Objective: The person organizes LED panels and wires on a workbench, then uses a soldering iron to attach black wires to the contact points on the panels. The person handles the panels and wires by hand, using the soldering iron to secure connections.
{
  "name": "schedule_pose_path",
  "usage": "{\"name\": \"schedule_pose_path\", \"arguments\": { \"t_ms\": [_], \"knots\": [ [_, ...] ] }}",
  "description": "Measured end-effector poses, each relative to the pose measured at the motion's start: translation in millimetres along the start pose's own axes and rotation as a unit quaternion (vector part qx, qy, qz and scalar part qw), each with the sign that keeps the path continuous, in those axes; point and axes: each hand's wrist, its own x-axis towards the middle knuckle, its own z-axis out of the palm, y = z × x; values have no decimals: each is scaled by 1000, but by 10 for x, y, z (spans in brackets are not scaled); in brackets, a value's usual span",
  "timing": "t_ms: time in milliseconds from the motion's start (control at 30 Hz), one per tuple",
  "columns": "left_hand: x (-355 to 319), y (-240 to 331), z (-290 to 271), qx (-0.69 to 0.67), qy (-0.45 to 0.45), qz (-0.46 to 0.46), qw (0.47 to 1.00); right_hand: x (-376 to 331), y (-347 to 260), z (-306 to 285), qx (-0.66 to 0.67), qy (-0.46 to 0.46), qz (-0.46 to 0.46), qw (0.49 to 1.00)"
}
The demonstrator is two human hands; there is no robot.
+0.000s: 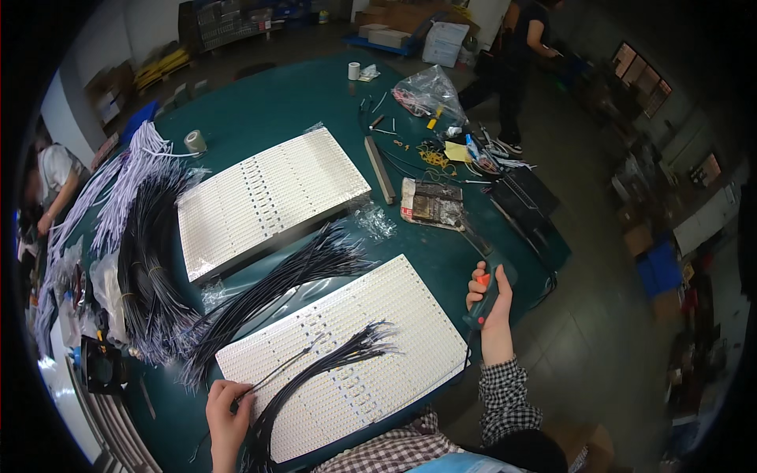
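The step in hand looks like soldering leads onto the near white panel (430, 315), which lies at the near edge of the green table (260, 91). The left hand (229, 410) pinches a thin black wire (284, 369) whose far end reaches over the panel's middle strip of small parts; the right hand (490, 303) is wrapped around a soldering tool (490, 294), its shaft pointing far and left to a stained box (432, 206). Whether the tip touches the box I cannot tell. The next move probably calls for a steady wire end on its pad and the tip brought near and left to meet it

A loose bundle of black wires (315, 374) lies across the panel, just right of the held wire, and could crowd the joint. Farther off are a second white panel (276, 197), a metal bar (380, 169) and a clear plastic bag (432, 93); thick black wires (150, 268) heap on the left
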Motion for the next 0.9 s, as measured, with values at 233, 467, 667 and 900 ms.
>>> {"name": "schedule_pose_path", "arguments": {
  "t_ms": [233,467,667,900],
  "knots": [
    [39,-11,60,39,0,35,999,16,11,29,-6,0,14,1000],
    [55,7,87,42,20,63,997,-127,-154,448,-209,-10,6,978],
    [82,252,-32,72,-28,75,994,-242,-276,1259,-337,-37,7,941],
    [46,305,-82,48,-32,55,997,-258,-261,2193,-421,-98,-9,902]
  ]
}}
